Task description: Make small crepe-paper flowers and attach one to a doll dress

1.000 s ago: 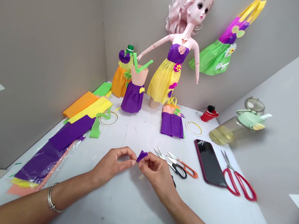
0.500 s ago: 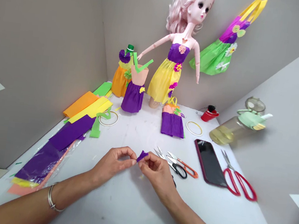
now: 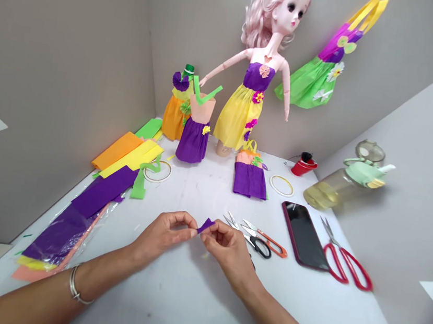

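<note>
The left hand (image 3: 162,237) and right hand (image 3: 227,250) are closed, pinching a small purple crepe-paper scrap (image 3: 205,226) above the white tabletop (image 3: 169,293); paper this delicate calls for a light, steady pinch.

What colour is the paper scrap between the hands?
Purple crepe paper scrap, clearest in the head view.

The paper scrap (image 3: 205,226) is purple. The doll's dress (image 3: 239,115) has a purple top and a yellow skirt with pink and purple flowers. The small dress (image 3: 194,133) pairs a peach top with a purple skirt. The large scissors (image 3: 346,266) have red handles, the small scissors (image 3: 275,245) orange ones, on a white table (image 3: 169,293).
</note>
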`<state>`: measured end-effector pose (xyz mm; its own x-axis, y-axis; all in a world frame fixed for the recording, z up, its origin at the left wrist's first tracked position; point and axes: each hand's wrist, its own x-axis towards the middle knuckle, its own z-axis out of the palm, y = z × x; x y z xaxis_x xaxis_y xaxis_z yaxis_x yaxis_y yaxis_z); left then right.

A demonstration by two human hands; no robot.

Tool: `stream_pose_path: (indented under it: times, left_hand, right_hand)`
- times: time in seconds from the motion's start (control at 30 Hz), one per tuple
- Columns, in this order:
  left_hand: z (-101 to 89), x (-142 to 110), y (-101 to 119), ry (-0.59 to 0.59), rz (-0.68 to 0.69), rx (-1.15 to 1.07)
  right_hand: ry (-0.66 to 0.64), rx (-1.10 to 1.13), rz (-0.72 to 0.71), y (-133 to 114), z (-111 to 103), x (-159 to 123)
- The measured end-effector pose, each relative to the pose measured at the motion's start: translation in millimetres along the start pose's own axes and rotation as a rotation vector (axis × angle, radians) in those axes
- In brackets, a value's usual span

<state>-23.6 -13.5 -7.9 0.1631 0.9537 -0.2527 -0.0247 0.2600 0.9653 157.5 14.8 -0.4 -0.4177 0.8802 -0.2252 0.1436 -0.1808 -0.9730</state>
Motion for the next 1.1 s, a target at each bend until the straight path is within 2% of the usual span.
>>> stream_pose_path:
  times: [0.4, 1.1]
  left_hand:
    - [-2.7, 1.6, -5.3, -0.032, -0.015, -0.102]
    - [-4.1, 4.2, -3.1, 0.009, -0.072, -0.226]
  right_hand:
    - [-0.008, -0.006, 0.016, -2.3, -1.8, 0.1]
    - [-0.012, -0.017, 0.022, -0.8, -2.6, -0.2]
